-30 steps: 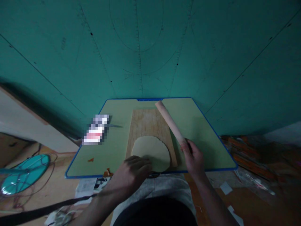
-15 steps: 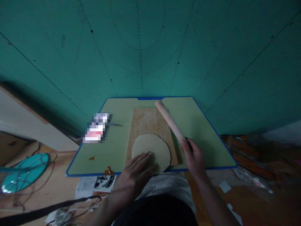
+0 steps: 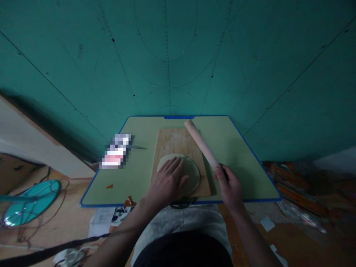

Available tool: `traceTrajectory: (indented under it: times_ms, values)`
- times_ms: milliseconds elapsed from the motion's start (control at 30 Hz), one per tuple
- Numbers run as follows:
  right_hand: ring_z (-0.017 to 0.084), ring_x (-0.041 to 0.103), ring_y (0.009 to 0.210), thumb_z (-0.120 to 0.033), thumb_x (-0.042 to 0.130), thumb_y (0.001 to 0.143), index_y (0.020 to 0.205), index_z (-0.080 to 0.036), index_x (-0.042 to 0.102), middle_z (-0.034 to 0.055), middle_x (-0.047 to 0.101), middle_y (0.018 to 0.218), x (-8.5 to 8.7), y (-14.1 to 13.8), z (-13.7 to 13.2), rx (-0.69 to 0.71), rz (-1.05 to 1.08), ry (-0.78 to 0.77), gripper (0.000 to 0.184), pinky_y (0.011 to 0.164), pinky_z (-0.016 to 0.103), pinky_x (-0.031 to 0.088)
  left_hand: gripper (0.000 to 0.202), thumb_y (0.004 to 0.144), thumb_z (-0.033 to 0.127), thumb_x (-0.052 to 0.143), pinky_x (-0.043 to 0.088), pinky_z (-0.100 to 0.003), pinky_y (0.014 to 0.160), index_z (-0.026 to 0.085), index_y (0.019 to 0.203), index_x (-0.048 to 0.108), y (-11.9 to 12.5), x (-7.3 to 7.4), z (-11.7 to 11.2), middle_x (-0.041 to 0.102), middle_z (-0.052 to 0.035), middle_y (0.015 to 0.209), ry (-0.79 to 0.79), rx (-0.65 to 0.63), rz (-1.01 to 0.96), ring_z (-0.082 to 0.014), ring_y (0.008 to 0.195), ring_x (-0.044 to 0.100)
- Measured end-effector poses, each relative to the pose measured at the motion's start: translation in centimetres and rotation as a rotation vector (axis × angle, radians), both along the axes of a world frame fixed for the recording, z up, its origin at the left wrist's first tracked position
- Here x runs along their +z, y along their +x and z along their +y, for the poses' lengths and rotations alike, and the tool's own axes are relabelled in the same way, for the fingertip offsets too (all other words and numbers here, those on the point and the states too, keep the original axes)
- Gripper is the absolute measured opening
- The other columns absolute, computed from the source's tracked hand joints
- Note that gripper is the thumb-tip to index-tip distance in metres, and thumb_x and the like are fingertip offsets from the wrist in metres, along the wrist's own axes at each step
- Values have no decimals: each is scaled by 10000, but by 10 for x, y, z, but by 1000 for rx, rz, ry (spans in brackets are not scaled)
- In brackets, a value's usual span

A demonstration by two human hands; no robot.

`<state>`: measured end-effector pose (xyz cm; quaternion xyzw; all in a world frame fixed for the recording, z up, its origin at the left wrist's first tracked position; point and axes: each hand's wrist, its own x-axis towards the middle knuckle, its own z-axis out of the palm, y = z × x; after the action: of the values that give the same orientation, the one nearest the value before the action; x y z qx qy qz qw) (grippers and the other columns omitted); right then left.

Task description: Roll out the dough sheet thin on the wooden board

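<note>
A flat round sheet of dough [image 3: 191, 178] lies on the near half of a wooden cutting board [image 3: 175, 141]. My left hand [image 3: 168, 180] rests on the dough's left side, palm down with fingers stretched forward, and hides part of it. In my right hand [image 3: 229, 183] is a pale wooden rolling pin [image 3: 203, 145], gripped by its near end. The pin slants up and left over the right edge of the board, off the dough.
A small green table [image 3: 236, 148] with a blue rim carries the board. On its left are a pixelated item [image 3: 115, 152], a knife blade [image 3: 138, 147] and brown scraps [image 3: 129, 201]. A green wall [image 3: 178, 74] stands behind. Cables and a teal round base [image 3: 33, 202] lie on the floor.
My left hand has moved forward over the dough, and the dough has shifted away from the table's near edge onto the board. The right hand still holds the rolling pin in nearly the same place.
</note>
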<state>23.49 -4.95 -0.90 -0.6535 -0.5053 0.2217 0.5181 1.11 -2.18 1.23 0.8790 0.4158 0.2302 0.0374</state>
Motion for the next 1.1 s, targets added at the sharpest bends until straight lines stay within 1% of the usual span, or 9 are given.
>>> traceTrajectory:
  times_ms: [133,300,533,667,800,900,933,1000,1100]
  values:
    - [187,581,618,-696,516,852,877,-188,698,38,655,666,1,-1,-1,8,11,9,541,570,285,463,278,963,250,500,531,-496,1012,131,1157,660,3,-11,-2,668,-167,1239,25,79,-58,-307,1211,589]
    - [192,587,630,-692,530,843,881,-197,702,40,657,672,2,0,-1,5,30,-8,526,576,288,468,332,942,194,510,515,-510,1046,137,1250,619,0,-10,-12,647,-156,1305,45,74,-40,-301,1250,574]
    - [183,580,629,-635,547,854,870,-197,703,29,644,671,3,0,-4,26,52,-41,466,565,276,455,341,933,200,506,536,-505,1017,108,1241,621,3,-7,-13,650,-170,1317,83,87,53,-323,1237,597]
    - [187,588,640,-647,554,846,882,-193,703,34,654,686,1,1,-4,21,60,-37,479,579,280,466,364,951,270,524,522,-506,1031,115,1272,600,3,-10,-15,625,-176,1353,94,74,100,-329,1260,585]
    - [193,601,648,-669,550,841,894,-189,705,38,666,695,-1,2,-3,24,60,-25,507,584,284,473,518,954,414,544,473,-515,1080,92,1359,527,-5,-13,-18,553,-209,1429,77,27,149,-352,1336,514]
    - [192,596,637,-674,544,842,889,-193,706,33,660,676,0,1,-2,33,62,-15,509,574,283,470,505,966,386,522,436,-511,1115,125,1398,491,-9,-14,-19,512,-192,1474,33,-3,157,-333,1394,450]
    - [192,594,636,-673,544,842,891,-192,707,33,659,674,0,1,-2,37,63,-13,511,574,283,471,492,967,380,516,429,-521,1117,140,1396,495,-7,-14,-19,513,-186,1475,17,10,151,-333,1402,439]
    - [195,596,646,-669,548,837,898,-185,709,37,660,681,2,0,-1,41,65,-9,514,586,287,476,508,967,412,507,420,-563,1107,131,1390,501,3,-14,-19,500,-213,1475,-6,103,131,-363,1409,420]
    - [201,601,662,-663,555,834,901,-179,710,41,663,693,3,0,-1,31,67,-11,513,605,293,484,652,952,520,487,379,-652,1088,45,1399,480,28,-15,-17,438,-299,1489,-29,298,120,-450,1400,393]
